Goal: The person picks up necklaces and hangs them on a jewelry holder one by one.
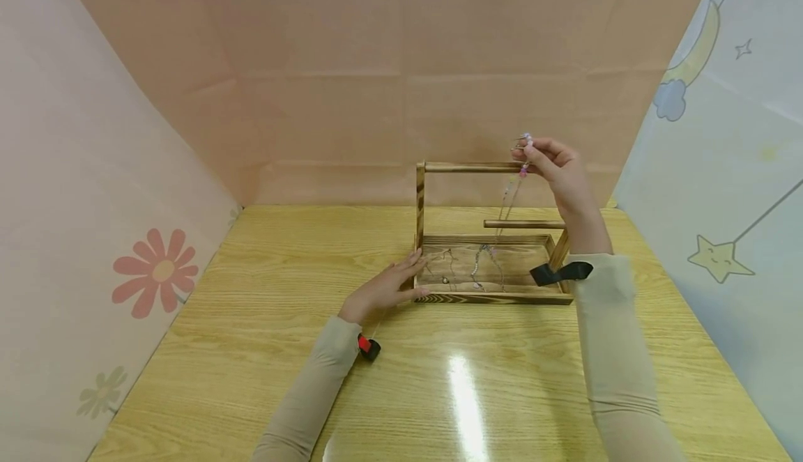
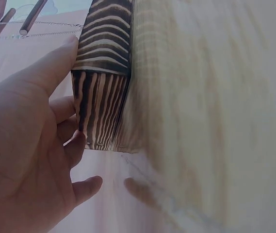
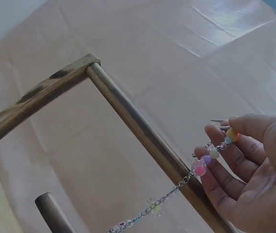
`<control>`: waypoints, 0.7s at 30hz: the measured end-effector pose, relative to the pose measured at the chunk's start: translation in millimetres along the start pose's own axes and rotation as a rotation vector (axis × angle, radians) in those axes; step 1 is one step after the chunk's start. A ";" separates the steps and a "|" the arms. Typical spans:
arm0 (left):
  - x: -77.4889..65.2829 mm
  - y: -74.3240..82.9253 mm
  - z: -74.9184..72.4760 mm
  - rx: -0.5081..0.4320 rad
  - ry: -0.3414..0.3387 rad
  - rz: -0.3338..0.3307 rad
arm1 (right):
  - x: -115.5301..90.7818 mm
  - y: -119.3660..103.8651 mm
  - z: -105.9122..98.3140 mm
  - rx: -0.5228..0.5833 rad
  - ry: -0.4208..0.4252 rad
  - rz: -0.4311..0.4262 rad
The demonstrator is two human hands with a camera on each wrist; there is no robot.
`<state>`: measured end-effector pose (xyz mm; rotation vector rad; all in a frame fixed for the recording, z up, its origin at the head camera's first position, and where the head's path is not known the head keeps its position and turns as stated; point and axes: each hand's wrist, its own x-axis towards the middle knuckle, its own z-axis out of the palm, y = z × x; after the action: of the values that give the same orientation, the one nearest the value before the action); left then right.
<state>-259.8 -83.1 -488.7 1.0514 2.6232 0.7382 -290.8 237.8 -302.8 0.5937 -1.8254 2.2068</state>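
A brown wood-grained jewelry stand (image 1: 495, 298) with a shallow tray base stands on the table. My right hand (image 1: 555, 169) is raised by its top bar and pinches a necklace of chain and coloured beads (image 3: 199, 168) between thumb and fingers. Thin metal tips (image 3: 219, 121) show at the fingertips. From there the chain (image 3: 147, 212) hangs past the top bar towards the tray. My left hand (image 1: 392, 282) rests against the stand's left end, its thumb by the front corner and its fingers along the end wall, as the left wrist view shows up close.
Several thin chains, including one with a small pendant (image 1: 445, 280), lie in the tray. The stand has a top bar (image 1: 470, 168) and a shorter, lower bar (image 1: 521, 224). Behind the table (image 1: 282, 267) hangs a pinkish sheet (image 1: 314, 86); patterned sheets flank both sides.
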 end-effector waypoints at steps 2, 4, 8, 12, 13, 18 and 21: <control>0.6 -0.7 0.4 -0.001 0.000 0.000 | 1.1 1.4 1.1 -0.003 -0.006 0.001; 0.8 -1.3 0.7 -0.006 -0.003 -0.005 | 1.9 2.2 2.3 -0.013 -0.008 0.004; 1.5 -2.1 1.5 -0.012 -0.007 -0.011 | 3.1 2.6 4.0 -0.030 -0.011 0.010; 1.8 -2.5 1.9 -0.014 -0.003 -0.005 | 3.5 3.0 6.4 -0.034 -0.014 0.015; 1.7 -2.6 2.0 -0.015 -0.002 -0.003 | 3.6 3.4 7.1 -0.035 -0.015 0.015; 2.0 -3.5 2.1 -0.009 0.001 0.001 | 4.3 6.2 10.5 -0.039 -0.023 0.018; 2.0 -3.3 2.0 -0.010 -0.006 -0.010 | 4.4 7.1 12.6 -0.043 -0.025 0.028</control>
<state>-262.4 -83.1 -492.2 1.0361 2.6151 0.7446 -295.5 223.6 -305.3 0.5930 -1.8992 2.1815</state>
